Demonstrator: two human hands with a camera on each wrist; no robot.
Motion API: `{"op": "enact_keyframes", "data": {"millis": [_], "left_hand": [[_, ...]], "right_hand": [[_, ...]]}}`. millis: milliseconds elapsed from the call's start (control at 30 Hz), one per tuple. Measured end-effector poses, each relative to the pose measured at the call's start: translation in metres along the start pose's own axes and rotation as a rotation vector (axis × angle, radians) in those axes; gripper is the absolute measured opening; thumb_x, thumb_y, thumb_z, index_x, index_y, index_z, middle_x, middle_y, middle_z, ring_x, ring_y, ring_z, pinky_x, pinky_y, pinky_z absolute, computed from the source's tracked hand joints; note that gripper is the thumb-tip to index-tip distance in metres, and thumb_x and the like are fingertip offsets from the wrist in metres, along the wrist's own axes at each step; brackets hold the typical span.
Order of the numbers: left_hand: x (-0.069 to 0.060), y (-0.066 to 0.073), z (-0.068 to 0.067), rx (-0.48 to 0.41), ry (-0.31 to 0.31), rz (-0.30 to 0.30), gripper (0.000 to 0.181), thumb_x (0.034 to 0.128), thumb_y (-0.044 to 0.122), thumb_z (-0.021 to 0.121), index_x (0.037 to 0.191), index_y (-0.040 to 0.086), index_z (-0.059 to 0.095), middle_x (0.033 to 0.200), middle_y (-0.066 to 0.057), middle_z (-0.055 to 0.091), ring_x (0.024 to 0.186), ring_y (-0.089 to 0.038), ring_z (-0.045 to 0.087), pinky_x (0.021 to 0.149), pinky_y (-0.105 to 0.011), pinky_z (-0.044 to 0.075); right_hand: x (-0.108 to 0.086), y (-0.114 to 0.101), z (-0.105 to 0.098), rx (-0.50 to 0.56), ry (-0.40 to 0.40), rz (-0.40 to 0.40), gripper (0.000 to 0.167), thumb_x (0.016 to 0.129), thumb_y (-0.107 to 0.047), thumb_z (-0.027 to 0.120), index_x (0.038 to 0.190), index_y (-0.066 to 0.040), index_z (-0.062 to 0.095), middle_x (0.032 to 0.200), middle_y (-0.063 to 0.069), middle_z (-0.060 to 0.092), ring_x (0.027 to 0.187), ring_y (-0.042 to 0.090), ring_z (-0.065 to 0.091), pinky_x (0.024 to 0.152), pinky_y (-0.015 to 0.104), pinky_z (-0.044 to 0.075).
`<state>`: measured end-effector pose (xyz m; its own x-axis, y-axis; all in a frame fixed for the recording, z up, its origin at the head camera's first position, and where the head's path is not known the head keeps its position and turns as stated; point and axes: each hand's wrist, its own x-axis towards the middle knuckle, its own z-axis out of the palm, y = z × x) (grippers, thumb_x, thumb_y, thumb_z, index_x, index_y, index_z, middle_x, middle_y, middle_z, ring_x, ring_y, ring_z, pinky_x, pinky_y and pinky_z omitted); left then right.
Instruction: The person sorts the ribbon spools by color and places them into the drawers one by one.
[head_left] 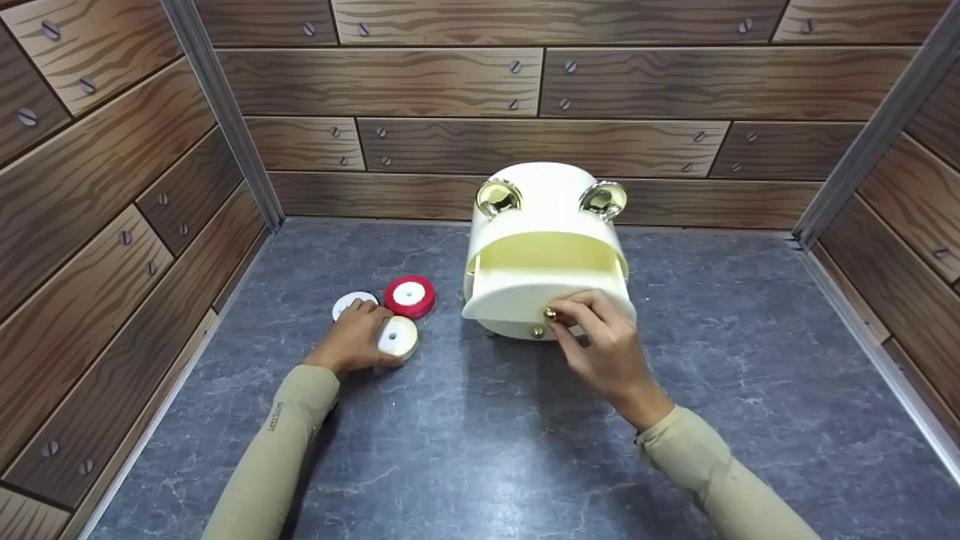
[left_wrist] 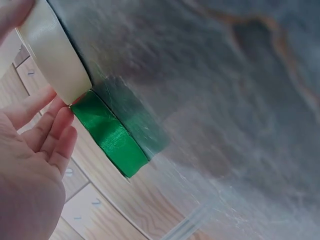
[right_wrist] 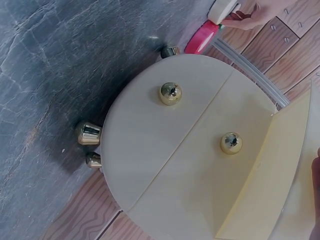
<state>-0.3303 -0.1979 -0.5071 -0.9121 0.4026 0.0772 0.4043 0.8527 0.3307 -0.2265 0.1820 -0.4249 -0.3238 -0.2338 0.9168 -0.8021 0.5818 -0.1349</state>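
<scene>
A cream round-fronted drawer box (head_left: 555, 176) stands on the dark marbled surface, topped by two gold ear-like pieces. Its top drawer (head_left: 510, 300) is pulled out. Thumb and fingers of my right hand (head_left: 604, 349) pinch that drawer's small gold knob (head_left: 550, 313); below it, the right wrist view has two more knobs on shut drawers. To the left, my left hand (head_left: 358, 337) grips a cream ribbon roll (head_left: 401, 339). Touching this roll is a green ribbon roll (left_wrist: 111, 136), partly behind the hand in the head view. A red ribbon roll (head_left: 420, 304) lies just beyond.
Wood-patterned walls (head_left: 450, 82) close in the back and both sides, with grey metal strips (head_left: 225, 112) at the corners. Short gold feet (right_wrist: 90, 134) hold the box off the surface. Bare marbled surface (head_left: 465, 450) lies in front of the box.
</scene>
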Motion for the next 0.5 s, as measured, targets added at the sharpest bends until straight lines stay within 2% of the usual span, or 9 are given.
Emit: {"op": "enact_keyframes", "data": {"millis": [200,367,500], "left_hand": [[-0.0005,-0.0012,0.0002,-0.030,0.003,0.007,0.081,0.0660,0.044,0.092,0.130,0.001,0.066,0.123,-0.017,0.063,0.121,-0.034,0.052,0.110,-0.053,0.042],[-0.0025,-0.0008,-0.0025,-0.060,0.032,0.037,0.080,0.0650,0.042,0.093,0.129,0.001,0.066,0.121,-0.018,0.063,0.120,-0.035,0.052,0.108,-0.053,0.042],[-0.0033,0.0024,-0.0073,-0.092,0.049,0.026,0.079,0.0657,0.042,0.093,0.130,0.004,0.066,0.121,-0.017,0.061,0.119,-0.034,0.053,0.107,-0.053,0.045]], "right_hand": [[-0.0001,-0.0001,0.0003,0.003,0.007,-0.001,0.030,0.073,0.011,0.086,0.100,-0.001,0.076,0.095,0.010,0.067,0.078,0.016,0.068,0.073,0.015,0.057],[-0.0004,-0.0006,-0.0003,0.005,-0.007,0.004,0.030,0.074,0.011,0.085,0.101,-0.001,0.076,0.096,0.010,0.067,0.080,0.016,0.068,0.075,0.015,0.057],[-0.0010,-0.0007,-0.0004,0.000,-0.015,0.006,0.031,0.074,0.011,0.085,0.101,-0.001,0.076,0.096,0.010,0.067,0.080,0.016,0.068,0.076,0.015,0.057]]}}
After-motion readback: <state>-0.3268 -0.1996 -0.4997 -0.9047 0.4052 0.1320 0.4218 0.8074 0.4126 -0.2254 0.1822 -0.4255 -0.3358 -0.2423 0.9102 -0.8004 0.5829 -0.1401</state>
